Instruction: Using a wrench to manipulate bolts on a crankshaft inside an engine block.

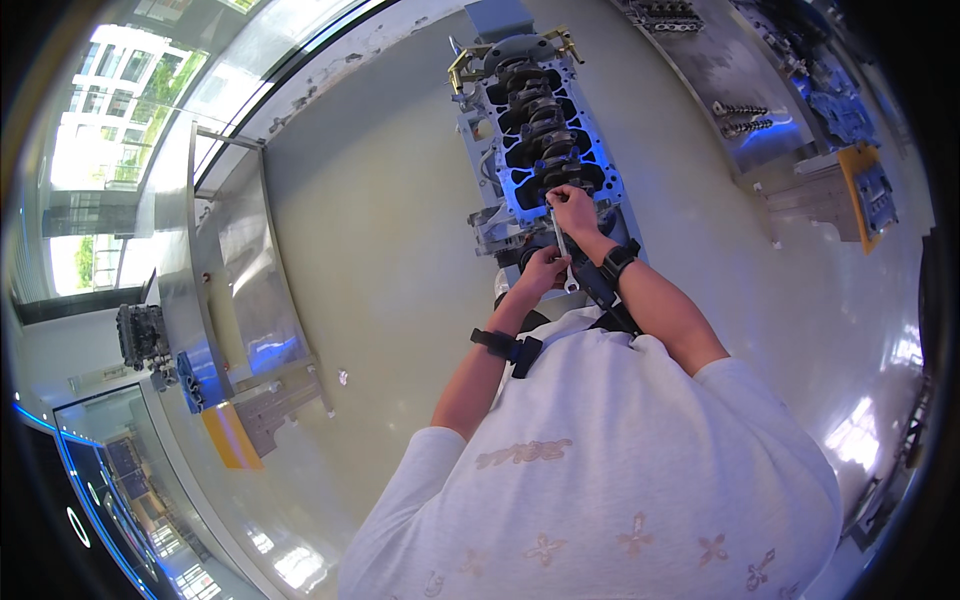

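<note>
An engine block (611,186) stands in front of me with its crankshaft (540,122) exposed along the middle. Over the block's near end lies a silver wrench (560,238), its length running toward me. My left hand (541,272) is closed on the wrench near its lower end, just short of the block. Farther forward, my right hand (575,212) is pinched at the wrench's upper end, close to the nearest crankshaft journal. The fingers hide what that end touches. A black band with a small device is strapped on each wrist.
To the left stands a metal workbench (245,265) with a dark engine part (143,335) beyond its near end. At the right, another metal bench (690,75) carries camshafts (742,118) and a blue-lit casting (840,112). Large windows line the left wall.
</note>
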The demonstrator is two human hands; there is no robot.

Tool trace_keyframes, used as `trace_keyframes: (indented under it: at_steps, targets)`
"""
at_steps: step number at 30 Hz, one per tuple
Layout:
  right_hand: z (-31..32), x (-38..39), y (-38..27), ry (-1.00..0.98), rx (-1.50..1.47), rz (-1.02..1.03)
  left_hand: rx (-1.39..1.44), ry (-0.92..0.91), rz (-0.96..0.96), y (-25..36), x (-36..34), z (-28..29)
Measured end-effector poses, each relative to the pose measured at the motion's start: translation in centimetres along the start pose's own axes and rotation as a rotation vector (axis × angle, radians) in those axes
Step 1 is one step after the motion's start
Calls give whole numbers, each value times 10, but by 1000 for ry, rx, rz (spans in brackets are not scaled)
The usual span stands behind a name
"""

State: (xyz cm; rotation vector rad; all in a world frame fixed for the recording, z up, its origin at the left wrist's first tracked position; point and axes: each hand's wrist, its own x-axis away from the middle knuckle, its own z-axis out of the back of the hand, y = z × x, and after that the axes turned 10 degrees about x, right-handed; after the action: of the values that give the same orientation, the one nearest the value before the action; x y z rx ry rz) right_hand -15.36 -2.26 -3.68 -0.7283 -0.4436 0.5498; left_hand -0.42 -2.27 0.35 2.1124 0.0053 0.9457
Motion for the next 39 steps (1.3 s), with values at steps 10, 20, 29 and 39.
trace_keyframes:
  at_steps: [10, 20, 29, 39]
  targets:
    - [15, -1, -10, -110, 110, -173, 28, -80, 123, -3, -17, 4]
    - [10, 27, -34, 88, 42, -268, -19, -445, 388, 4, -53, 52]
    - [-8, 40, -29, 221, -75, -429, -430, -532, 489, 46, -58, 90]
    - [-20, 43, -50, 304, -402, -615, -1525, -366, -232, 164, -125, 141]
